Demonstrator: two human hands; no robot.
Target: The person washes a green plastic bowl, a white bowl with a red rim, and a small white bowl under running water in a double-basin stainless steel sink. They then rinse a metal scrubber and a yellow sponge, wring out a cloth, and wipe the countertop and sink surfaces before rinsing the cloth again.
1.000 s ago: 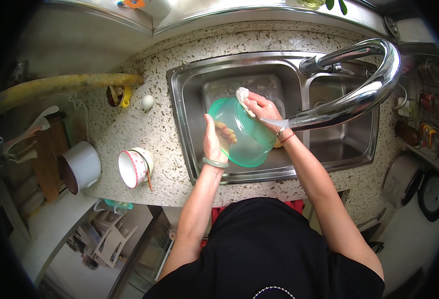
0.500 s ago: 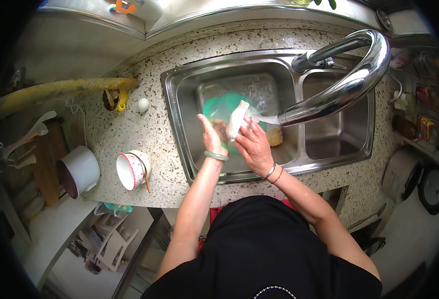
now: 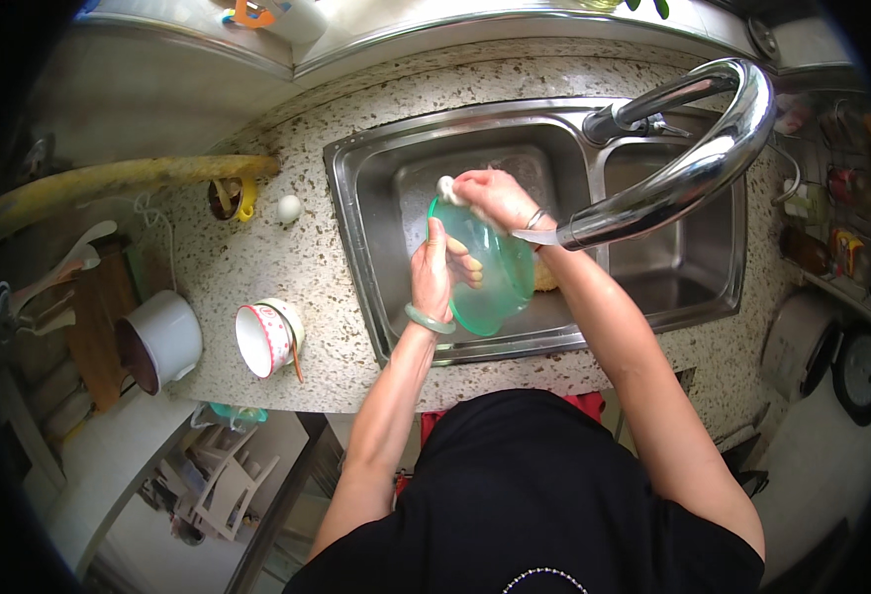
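A translucent green bowl (image 3: 500, 277) is tilted up on its side in the left basin of the steel sink (image 3: 381, 213). My left hand (image 3: 437, 272) grips its left side, with the thumb along the rim and the fingers showing inside or through the wall. At the bowl's far rim my right hand (image 3: 500, 196) pinches a bunched white cloth (image 3: 446, 188). Water from the chrome tap (image 3: 673, 203) falls by my right wrist. A yellowish sponge-like piece (image 3: 546, 276), partly hidden by my right forearm, lies behind the bowl.
Left of the sink on the speckled counter (image 3: 341, 366) stand nested bowls (image 3: 257, 340), a white egg-like object (image 3: 289, 208) and a yellow cup (image 3: 247, 198). Farther left is a white pot (image 3: 163, 337). The tap's spout arches over the sink's divider. A wire rack holds items at the right.
The green bowl has come up from the basin floor and tilted, now in my left hand. My right hand has moved far and slightly left, bunching the white cloth at the rim.
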